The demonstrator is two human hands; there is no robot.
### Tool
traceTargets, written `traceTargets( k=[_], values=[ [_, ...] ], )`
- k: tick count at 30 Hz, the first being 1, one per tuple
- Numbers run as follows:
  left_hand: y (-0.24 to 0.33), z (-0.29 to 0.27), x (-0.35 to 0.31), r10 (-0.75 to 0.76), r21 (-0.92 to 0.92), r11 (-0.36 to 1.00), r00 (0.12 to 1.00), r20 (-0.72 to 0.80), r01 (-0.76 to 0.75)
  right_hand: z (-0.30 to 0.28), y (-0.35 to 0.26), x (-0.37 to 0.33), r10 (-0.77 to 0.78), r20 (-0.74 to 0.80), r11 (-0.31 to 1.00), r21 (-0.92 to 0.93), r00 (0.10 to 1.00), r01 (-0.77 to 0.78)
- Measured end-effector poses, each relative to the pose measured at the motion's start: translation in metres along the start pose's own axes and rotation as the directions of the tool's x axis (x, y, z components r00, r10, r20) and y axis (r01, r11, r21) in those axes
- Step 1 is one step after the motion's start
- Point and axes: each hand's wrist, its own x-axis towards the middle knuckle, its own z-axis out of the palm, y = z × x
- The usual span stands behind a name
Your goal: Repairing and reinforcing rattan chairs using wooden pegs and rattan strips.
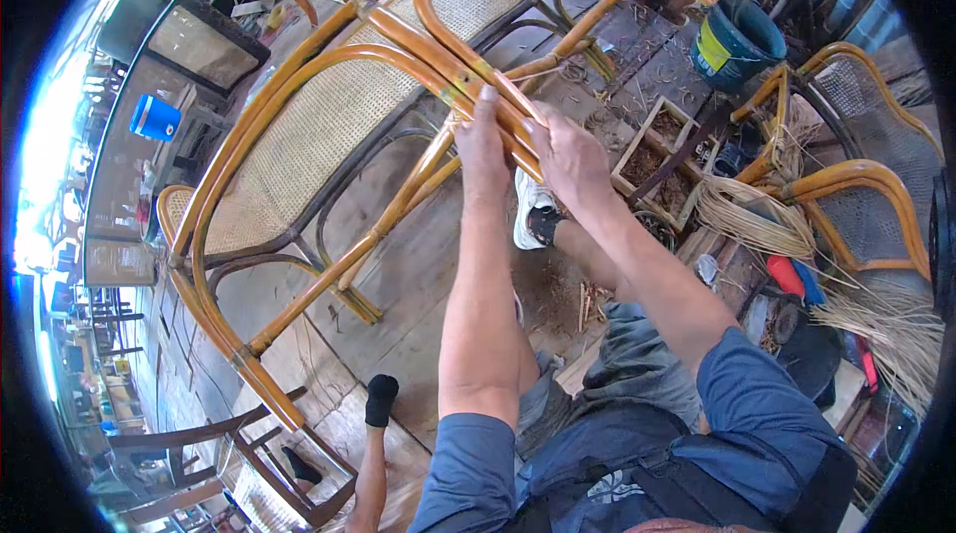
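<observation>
Head view: the left hand (pixel 484 156) and right hand (pixel 573 162) are side by side near the centre of the frame, each with its grip closed around glossy orange-brown poles (pixel 423 47) of a rattan seat (pixel 319 139). That seat, panelled in woven cane, spans from the upper middle to the lower left. A green bucket (pixel 735 47) stands at upper right; right of centre, a wooden box (pixel 634 146) lies near a coil of pale strips (pixel 752 219). Far right is a rattan chair (pixel 864 175).
</observation>
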Motion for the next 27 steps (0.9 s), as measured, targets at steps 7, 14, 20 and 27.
traceTargets(
  k=[7, 14, 20, 27],
  values=[
    [0.029, -0.018, 0.056, -0.11, -0.069, 0.991, 0.993, 0.043, 0.112, 0.038, -0.023, 0.052, 0.028, 0.087, 0.99, -0.143, 0.996, -0.015],
    [0.051, -0.033, 0.09, -0.099, -0.054, 0.993, 0.994, 0.038, 0.101, 0.061, -0.046, 0.087, 0.048, 0.177, 0.946, -0.324, 0.983, 0.012],
    [0.051, -0.029, 0.089, -0.088, -0.038, 0.995, 0.996, 0.03, 0.09, 0.032, -0.03, 0.082, 0.169, 0.17, 0.985, -0.052, 0.971, -0.162],
    [0.047, -0.011, -0.002, -0.197, 0.047, 0.98, 0.98, 0.037, 0.195, -0.051, 0.045, -0.099, 0.527, 0.452, 0.718, 0.216, 0.72, -0.662]
  ],
)
